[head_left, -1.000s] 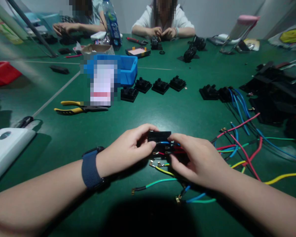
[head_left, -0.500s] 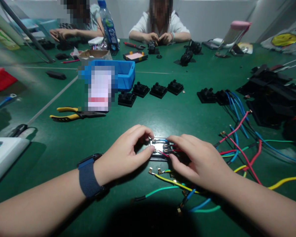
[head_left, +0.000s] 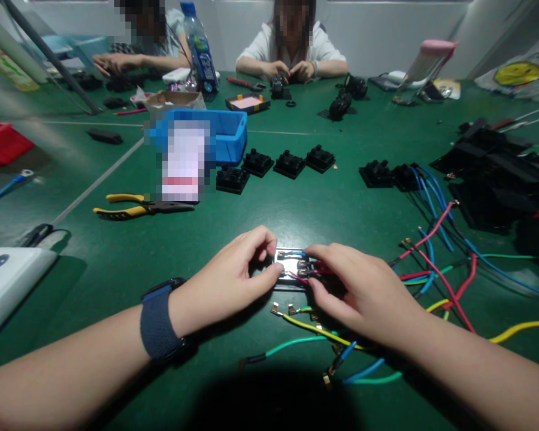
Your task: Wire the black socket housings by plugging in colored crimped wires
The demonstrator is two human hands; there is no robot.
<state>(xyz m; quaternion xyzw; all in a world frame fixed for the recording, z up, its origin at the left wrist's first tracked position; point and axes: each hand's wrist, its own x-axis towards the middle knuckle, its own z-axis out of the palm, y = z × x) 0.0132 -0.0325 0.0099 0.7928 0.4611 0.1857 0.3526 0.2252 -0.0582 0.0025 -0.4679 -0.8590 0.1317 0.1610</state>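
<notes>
A small black-framed part (head_left: 291,286) with a pale inside lies on the green table between my hands, with blue and red wires running into it. My left hand (head_left: 238,269), below a dark blue watch band, grips its left edge between thumb and curled fingers. On the right side, my right hand (head_left: 363,287) has its thumb and fingers closed round the part's edge and the wires there. Below and beside my right hand lie loose wires, among them a yellow wire (head_left: 308,327) with a metal terminal and a green wire (head_left: 287,343).
Yellow-handled pliers (head_left: 126,212) lie at left, near a blue bin (head_left: 229,143) and a blurred-out upright object. Several black modules (head_left: 290,163) stand beyond my hands. Black parts (head_left: 498,173) pile up at right. Two people sit across the table.
My left hand's fingertips have shifted slightly at the part's left edge. My right hand stays nearly still. The whole view has moved a little.
</notes>
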